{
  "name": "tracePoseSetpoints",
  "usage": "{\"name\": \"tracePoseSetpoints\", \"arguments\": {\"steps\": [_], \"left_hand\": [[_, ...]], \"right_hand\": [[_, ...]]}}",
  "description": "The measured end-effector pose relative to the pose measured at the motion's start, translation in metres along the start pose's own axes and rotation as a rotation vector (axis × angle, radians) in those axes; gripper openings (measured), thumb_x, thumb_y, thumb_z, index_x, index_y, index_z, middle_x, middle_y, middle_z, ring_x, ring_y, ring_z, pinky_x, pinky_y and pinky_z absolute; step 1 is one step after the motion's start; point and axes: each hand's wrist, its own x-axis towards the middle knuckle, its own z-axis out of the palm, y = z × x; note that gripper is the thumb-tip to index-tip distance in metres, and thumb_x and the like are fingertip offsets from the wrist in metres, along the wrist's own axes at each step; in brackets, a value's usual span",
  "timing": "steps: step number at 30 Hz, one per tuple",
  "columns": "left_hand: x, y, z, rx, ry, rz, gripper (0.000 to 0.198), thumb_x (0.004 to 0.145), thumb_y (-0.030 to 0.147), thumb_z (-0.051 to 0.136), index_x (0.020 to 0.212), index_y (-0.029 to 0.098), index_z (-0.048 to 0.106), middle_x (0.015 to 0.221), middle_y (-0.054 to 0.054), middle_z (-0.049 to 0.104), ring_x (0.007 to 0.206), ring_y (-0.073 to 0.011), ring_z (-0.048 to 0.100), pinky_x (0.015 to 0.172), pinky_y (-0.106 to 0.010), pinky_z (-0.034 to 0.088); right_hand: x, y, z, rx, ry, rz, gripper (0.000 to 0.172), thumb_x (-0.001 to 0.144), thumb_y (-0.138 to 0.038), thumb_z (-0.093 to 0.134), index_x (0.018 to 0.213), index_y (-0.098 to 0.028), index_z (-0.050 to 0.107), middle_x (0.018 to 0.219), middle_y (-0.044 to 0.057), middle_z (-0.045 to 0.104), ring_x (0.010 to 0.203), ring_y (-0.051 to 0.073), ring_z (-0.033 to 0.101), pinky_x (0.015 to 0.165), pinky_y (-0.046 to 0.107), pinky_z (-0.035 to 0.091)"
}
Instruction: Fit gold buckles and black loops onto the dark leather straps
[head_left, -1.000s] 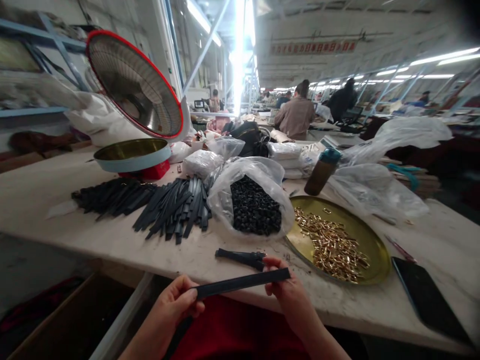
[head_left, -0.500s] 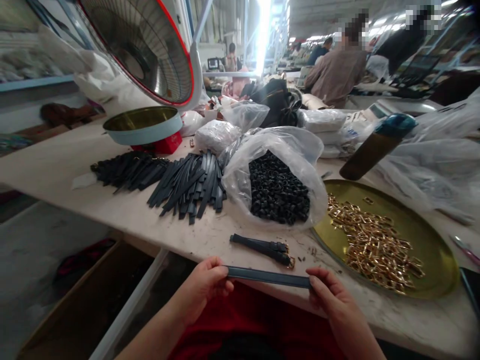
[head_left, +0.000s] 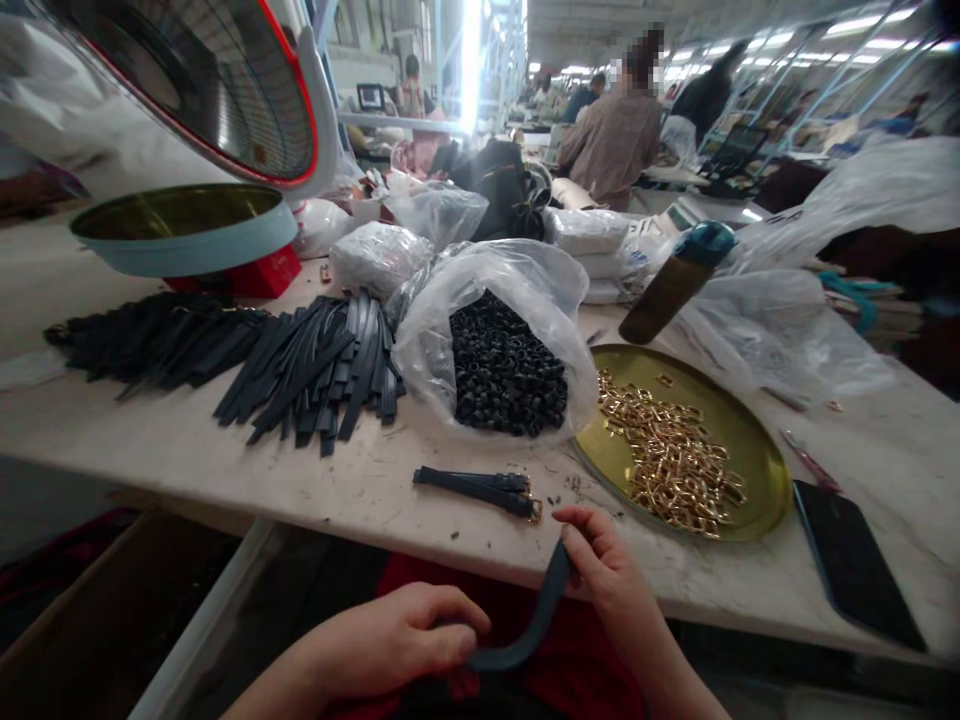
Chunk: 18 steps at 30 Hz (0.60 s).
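A dark blue-grey strap bends in a curve between my two hands, below the table's front edge. My left hand pinches its lower end between thumb and fingers. Its upper end is gripped by my right hand, which is held higher, close to the table edge. Just beyond lie a few finished-looking straps with gold buckles. To the right, a round gold tray carries a heap of gold buckles. Behind the buckled straps stands an open plastic bag full of small black loops.
Loose dark straps are piled left of the bag. A fan leans over a round tin on a red box. A bottle stands behind the tray; a phone lies right. A person sits further back.
The strap was stretched straight between both hands and now curves. My left hand has dropped lower, while my right is raised higher. The view has swung to the right.
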Motion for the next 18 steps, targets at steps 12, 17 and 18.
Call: {"name": "tracePoseSetpoints", "arguments": {"steps": [12,17,18], "left_hand": [[0.053,0.028,0.019,-0.287,0.172,0.045,0.026,0.082,0.032,0.042,0.095,0.014,0.055,0.056,0.004,0.056,0.041,-0.0060,0.048,0.042,-0.015,0.034],[0.062,0.026,0.017,-0.535,0.285,0.068,0.026,0.076,0.026,0.048,0.098,0.013,0.054,0.059,0.001,0.060,0.042,-0.0062,0.051,0.040,-0.015,0.037],[0.062,0.025,0.016,-0.557,0.295,0.069,0.026,0.075,0.025,0.049,0.097,0.012,0.054,0.060,0.001,0.060,0.043,-0.0064,0.052,0.040,-0.015,0.037]], "right_hand": [[0.045,-0.019,0.010,-0.244,-0.076,-0.287,0.031,0.085,-0.044,0.041,0.098,-0.018,0.051,0.067,-0.001,0.052,0.057,0.013,0.050,0.052,0.024,0.041],[0.102,-0.034,0.004,-0.948,0.114,-0.582,0.019,0.086,-0.031,0.046,0.084,-0.016,0.058,0.082,0.007,0.057,0.075,0.020,0.054,0.067,0.031,0.040],[0.109,-0.035,0.005,-1.037,0.111,-0.592,0.017,0.085,-0.029,0.047,0.081,-0.016,0.059,0.080,0.007,0.057,0.072,0.020,0.054,0.065,0.030,0.039]]}}
